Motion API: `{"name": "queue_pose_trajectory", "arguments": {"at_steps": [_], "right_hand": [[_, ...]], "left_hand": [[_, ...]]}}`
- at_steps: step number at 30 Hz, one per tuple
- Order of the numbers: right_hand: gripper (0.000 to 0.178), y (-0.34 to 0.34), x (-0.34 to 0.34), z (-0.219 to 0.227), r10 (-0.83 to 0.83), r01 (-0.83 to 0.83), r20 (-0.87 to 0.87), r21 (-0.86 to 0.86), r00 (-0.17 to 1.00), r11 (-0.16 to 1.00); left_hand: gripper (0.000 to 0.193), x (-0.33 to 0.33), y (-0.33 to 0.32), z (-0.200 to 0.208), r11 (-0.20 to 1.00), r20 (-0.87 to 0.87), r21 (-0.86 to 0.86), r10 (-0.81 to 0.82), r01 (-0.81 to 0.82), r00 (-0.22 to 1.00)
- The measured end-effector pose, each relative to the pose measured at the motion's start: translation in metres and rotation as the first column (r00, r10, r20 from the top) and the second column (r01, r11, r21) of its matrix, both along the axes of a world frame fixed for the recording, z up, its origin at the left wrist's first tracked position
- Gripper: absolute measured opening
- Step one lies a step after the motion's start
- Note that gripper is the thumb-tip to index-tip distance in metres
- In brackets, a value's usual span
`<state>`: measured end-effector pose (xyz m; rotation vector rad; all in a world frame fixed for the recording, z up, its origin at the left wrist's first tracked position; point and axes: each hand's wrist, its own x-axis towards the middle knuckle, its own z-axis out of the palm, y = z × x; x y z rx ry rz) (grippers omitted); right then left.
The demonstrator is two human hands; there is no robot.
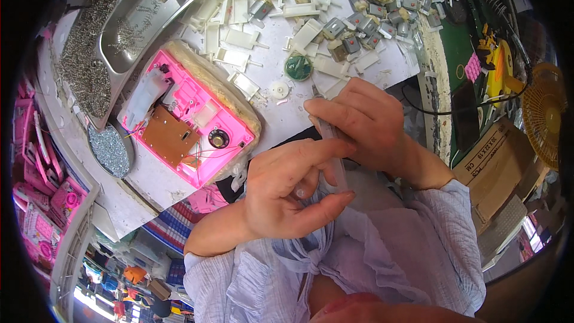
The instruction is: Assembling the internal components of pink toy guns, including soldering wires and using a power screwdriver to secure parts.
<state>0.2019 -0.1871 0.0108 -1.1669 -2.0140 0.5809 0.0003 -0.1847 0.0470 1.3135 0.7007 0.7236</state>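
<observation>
I see two hands (278,188) pinching one whitish plastic piece (336,172), one printed carton (495,168) to their right, one pink casing (188,103) left

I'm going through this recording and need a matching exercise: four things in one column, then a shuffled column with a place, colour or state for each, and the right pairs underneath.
Things
1. Pale piece
2. Pink case
3. Green disc
4. Fan

Places, colours, states
A. Yellow-brown, near the right edge of the view
B. Lying near the white parts
C. Between the left hand and the right hand
D. Open, with a brown board inside

Pairs: 1-C, 2-D, 3-B, 4-A
</observation>
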Motion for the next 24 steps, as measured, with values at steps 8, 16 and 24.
{"name": "queue_pose_trajectory", "arguments": {"at_steps": [8,16,24], "right_hand": [[0.050,0.001,0.001,0.002,0.007,-0.008,-0.035,-0.040,0.999,0.999],[0.045,0.014,0.011,0.002,-0.054,0.054,-0.028,-0.014,0.998,0.998],[0.033,0.014,0.014,-0.001,-0.077,0.069,-0.084,-0.089,0.993,0.994]], "left_hand": [[0.067,-0.003,-0.002,-0.006,0.998,0.016,0.025,-0.064,0.064,0.998],[0.091,0.002,-0.008,-0.005,0.991,0.053,-0.137,-0.004,0.011,0.999],[0.045,-0.009,-0.013,-0.006,0.996,-0.055,0.086,-0.028,0.033,0.998]]}}
